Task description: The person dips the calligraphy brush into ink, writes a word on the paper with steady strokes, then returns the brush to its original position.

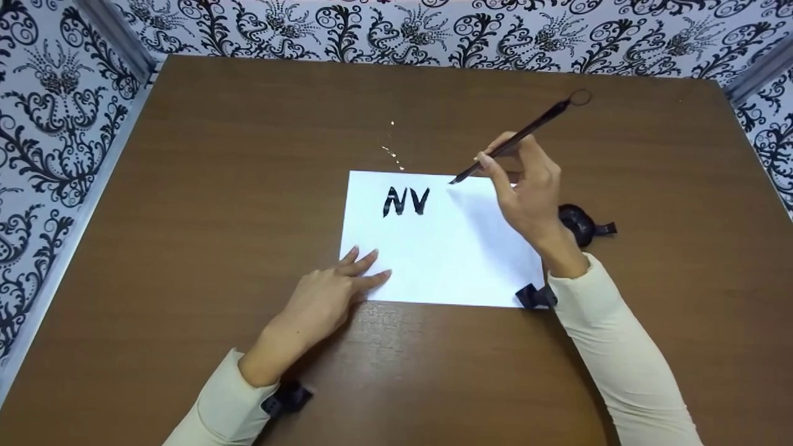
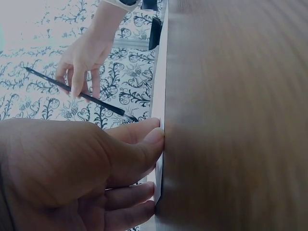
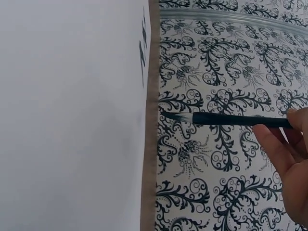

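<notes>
A white sheet of paper (image 1: 446, 260) lies on the brown table with black painted strokes (image 1: 406, 201) near its upper left, shaped like an N and a V. My right hand (image 1: 530, 186) pinches a dark calligraphy brush (image 1: 526, 129) with a hanging loop at its far end. The brush's bristles (image 3: 178, 116), dark at the tip and pale near the handle, are held off the sheet in the right wrist view. With spread fingers, my left hand (image 1: 325, 297) presses the paper's lower left corner; its thumb (image 2: 149, 144) rests at the paper's edge.
Beyond my right wrist sits a round black object (image 1: 577, 224) with a short stub, partly hidden by the arm. Small pale flecks (image 1: 393, 153) dot the brown table (image 1: 248, 173) above the paper. Black-and-white patterned wallpaper (image 1: 409, 31) surrounds the table.
</notes>
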{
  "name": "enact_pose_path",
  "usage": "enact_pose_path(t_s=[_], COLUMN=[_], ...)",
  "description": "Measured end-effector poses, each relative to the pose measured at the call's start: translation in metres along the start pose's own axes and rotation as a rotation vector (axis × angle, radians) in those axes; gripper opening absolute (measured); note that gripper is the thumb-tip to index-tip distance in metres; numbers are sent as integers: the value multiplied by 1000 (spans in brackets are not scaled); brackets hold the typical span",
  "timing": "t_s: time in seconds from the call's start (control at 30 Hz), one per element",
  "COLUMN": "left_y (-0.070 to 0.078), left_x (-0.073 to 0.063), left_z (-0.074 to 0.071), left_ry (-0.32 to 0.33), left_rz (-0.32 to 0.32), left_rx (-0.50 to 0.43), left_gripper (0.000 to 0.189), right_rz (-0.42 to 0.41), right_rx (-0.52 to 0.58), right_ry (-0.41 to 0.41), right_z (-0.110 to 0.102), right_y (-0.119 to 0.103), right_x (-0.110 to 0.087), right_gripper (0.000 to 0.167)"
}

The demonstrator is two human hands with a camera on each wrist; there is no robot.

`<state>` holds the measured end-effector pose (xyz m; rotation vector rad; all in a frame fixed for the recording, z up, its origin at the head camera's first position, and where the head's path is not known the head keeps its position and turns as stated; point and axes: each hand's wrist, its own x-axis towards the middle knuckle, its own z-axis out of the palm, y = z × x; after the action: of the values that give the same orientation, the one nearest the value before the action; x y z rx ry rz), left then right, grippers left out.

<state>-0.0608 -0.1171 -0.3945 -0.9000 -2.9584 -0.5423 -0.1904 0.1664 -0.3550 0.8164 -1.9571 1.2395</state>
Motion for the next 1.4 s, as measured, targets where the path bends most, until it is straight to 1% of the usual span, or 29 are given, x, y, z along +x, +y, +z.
enact_pose_path(t_s=[0.17, 0.43, 0.53, 0.73, 0.9, 1.03, 1.23, 1.4], left_y=[0, 0, 0, 0, 0, -1, -1, 0], left_x=[0, 0, 0, 0, 0, 0, 0, 0], left_z=[0, 0, 0, 1, 2, 2, 1, 1], left_ry=[5, 2, 3, 8, 18, 25, 18, 8], left_rz=[-1, 1, 0, -2, 10, 16, 8, -7], left_rx=[-10, -7, -9, -17, -25, -34, -46, -49], left_gripper=[46, 47, 44, 42, 41, 42, 42, 43], right_rz=[-28, -10, -12, -18, -27, -10, 31, 36], right_rx=[16, 35, 40, 23, 8, 5, -4, -18], right_ry=[-19, -19, -9, -2, -17, -42, -84, -104], right_z=[8, 13, 15, 15, 14, 14, 14, 14], right_y=[-1, 0, 1, 4, 4, 4, 6, 4], right_x=[-3, -7, -8, -8, -8, -8, -10, -11], right_gripper=[18, 15, 16, 16, 19, 18, 17, 18])
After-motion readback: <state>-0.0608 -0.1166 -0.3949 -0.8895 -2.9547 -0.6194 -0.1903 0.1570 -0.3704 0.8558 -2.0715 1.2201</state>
